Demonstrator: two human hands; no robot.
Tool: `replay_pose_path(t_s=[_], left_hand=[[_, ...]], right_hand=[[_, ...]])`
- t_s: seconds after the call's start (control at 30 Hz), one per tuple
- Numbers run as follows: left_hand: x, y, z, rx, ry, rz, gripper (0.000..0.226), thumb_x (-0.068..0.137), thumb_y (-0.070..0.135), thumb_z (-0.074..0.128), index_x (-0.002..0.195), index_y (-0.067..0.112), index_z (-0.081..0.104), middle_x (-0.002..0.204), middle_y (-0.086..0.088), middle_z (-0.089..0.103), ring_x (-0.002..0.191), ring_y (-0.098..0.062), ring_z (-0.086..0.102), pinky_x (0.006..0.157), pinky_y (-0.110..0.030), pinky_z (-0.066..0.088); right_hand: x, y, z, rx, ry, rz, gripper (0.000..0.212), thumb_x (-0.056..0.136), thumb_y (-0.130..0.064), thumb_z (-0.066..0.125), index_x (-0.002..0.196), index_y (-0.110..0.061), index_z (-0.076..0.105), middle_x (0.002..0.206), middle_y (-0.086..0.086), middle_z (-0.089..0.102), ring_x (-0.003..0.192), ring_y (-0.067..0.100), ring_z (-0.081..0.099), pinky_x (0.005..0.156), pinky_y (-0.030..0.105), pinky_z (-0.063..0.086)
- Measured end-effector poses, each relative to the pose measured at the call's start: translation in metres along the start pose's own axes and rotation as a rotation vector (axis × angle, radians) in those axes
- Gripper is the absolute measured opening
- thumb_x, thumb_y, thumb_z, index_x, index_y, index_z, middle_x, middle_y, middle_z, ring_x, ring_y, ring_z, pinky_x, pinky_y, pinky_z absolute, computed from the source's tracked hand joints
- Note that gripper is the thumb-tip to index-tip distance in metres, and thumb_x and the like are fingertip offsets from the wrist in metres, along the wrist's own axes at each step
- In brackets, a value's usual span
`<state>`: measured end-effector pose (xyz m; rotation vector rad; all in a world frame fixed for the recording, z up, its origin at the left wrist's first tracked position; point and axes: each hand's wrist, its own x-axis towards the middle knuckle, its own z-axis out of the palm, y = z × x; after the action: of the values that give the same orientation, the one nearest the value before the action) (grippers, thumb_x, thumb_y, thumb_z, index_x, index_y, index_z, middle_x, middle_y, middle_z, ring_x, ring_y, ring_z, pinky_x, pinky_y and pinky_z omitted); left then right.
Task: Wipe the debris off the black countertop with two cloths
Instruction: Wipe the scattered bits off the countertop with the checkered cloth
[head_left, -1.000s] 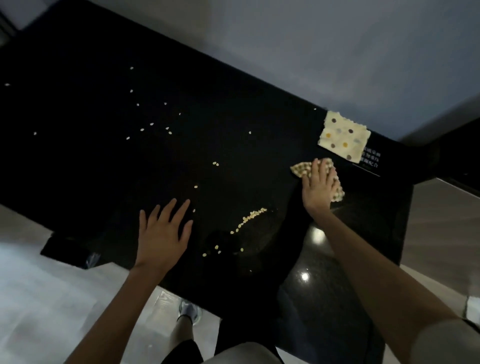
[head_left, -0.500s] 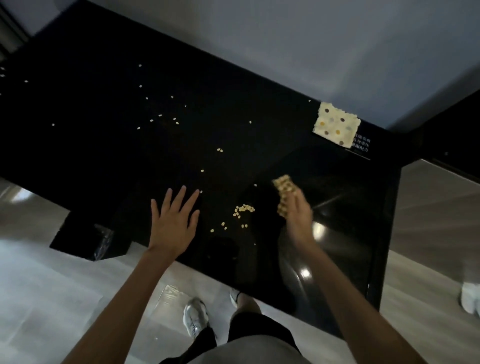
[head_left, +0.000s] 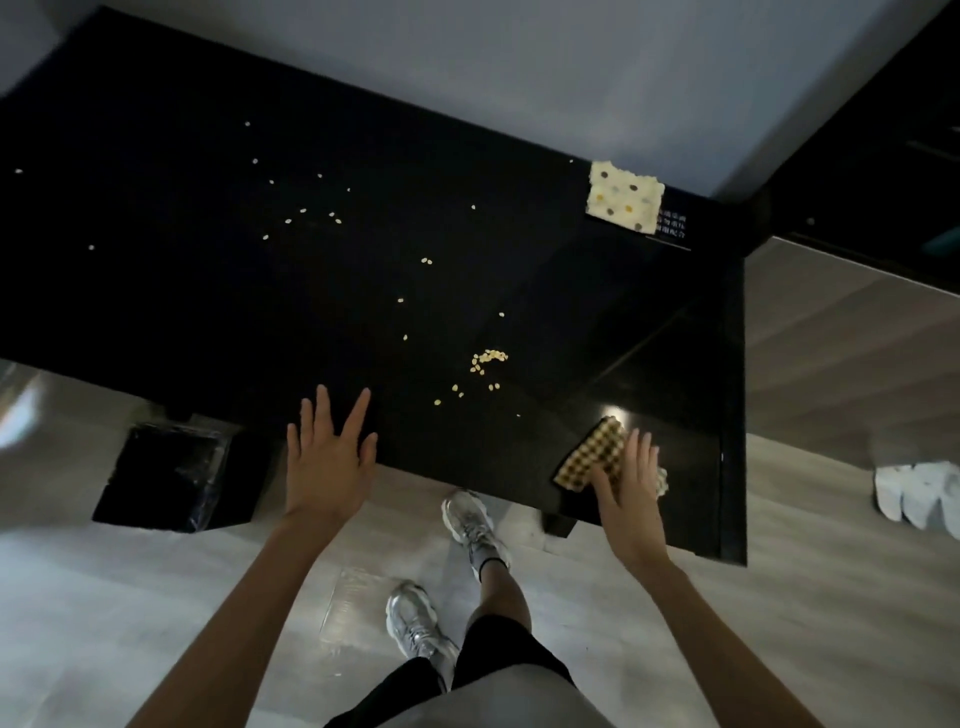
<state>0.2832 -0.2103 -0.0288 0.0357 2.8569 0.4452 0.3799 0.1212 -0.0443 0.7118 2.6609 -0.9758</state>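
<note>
Pale yellow grains lie scattered over the black countertop (head_left: 208, 291), with a small heap of debris (head_left: 488, 358) near the front edge. My right hand (head_left: 631, 478) presses flat on a brown checked cloth (head_left: 592, 460) at the front right of the counter. My left hand (head_left: 330, 452) rests open at the front edge, fingers spread, holding nothing. A second cloth, cream with coloured dots (head_left: 623, 201), lies flat at the far right corner by the wall.
A black bin with a plastic liner (head_left: 171, 475) stands on the floor left of my left hand. My shoes (head_left: 472, 519) are under the counter's front edge. White items (head_left: 919, 496) lie on the floor at right. A white label (head_left: 670, 228) sits beside the dotted cloth.
My right hand dragged the checked cloth from near the dotted cloth toward the front right edge, bunching grains into a heap. My left hand stayed spread at the front edge.
</note>
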Motion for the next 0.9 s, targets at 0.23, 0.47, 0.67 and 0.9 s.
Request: replay_pose_path(t_s=[0.23,0.47,0.67,0.9], left_hand=[[0.007,-0.025,0.008,-0.050,-0.011,-0.119,0.087,0.090,0.054,0.044,0.150,0.013,-0.003,0.156,-0.024,-0.009,0.144,-0.036,-0.009,0.116,-0.048,0.008],[0.005,-0.037,0.020,-0.024,0.004,-0.089,0.100,0.083,0.058,0.053,0.148,0.002,0.001,0.154,-0.028,-0.003,0.145,-0.037,0.000,0.116,-0.046,0.010],[0.004,-0.037,0.021,0.034,0.017,-0.064,0.099,0.082,0.058,0.054,0.148,0.001,0.007,0.153,-0.031,0.001,0.144,-0.040,0.004,0.116,-0.048,0.013],[0.004,-0.033,0.016,0.060,-0.014,-0.103,0.098,0.084,0.059,0.049,0.149,0.003,0.002,0.155,-0.027,-0.005,0.145,-0.037,-0.002,0.118,-0.046,0.009]], right_hand=[[0.022,-0.026,0.044,-0.335,0.188,0.082,0.080,0.096,-0.057,0.030,0.153,-0.012,-0.003,0.162,0.010,-0.005,0.148,0.026,-0.011,0.121,0.047,-0.002],[0.015,-0.114,0.111,-0.393,0.107,-0.292,0.064,0.096,-0.041,0.008,0.153,-0.012,0.002,0.161,0.009,-0.004,0.148,0.026,-0.010,0.120,0.043,-0.004],[0.008,-0.117,0.101,-0.071,0.024,-0.412,0.052,0.102,-0.026,0.014,0.151,-0.010,0.018,0.159,0.004,0.017,0.148,0.012,0.007,0.122,0.039,0.011],[-0.019,-0.101,-0.003,0.628,0.384,-0.013,0.031,0.102,-0.002,0.033,0.094,-0.017,0.059,0.071,-0.007,0.057,0.054,-0.005,0.057,0.052,0.025,0.044]])
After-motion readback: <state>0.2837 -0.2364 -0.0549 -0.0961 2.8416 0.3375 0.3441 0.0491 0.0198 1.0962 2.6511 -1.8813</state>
